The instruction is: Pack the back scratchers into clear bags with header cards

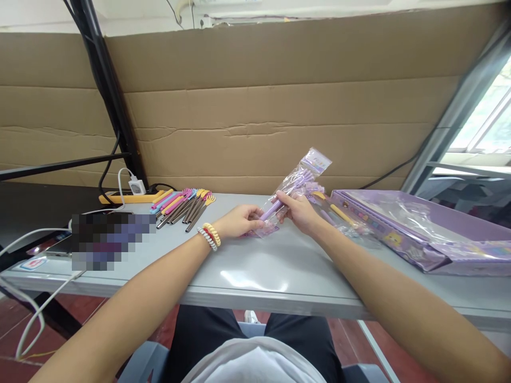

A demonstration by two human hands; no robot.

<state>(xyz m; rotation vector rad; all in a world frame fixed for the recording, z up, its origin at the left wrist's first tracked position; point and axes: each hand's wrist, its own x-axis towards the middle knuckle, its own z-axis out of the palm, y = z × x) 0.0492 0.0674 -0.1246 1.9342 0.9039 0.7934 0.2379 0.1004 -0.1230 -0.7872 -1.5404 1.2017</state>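
Both hands hold a clear plastic bag [293,178] with a purple stick-shaped item inside, tilted up to the right above the table. My left hand [241,219] pinches its lower end, fingers closed. Higher up, my right hand [299,211] is closed around the bag's middle, thumb on top. The item resembles a back scratcher, but the wrapper's glare blurs its head. Beside my right hand lie more bagged sticks [341,214], purple and yellow. To the left, a pile of claw-headed sticks [186,205] has pink, yellow and blue handles and metal shafts.
An open purple box [431,260] holding clear plastic stands at the right. At the left are a yellow power strip [131,198] with a white charger [137,185], cables and a blurred-out object [107,242]. Cardboard [259,106] lines the back of the grey table [239,271].
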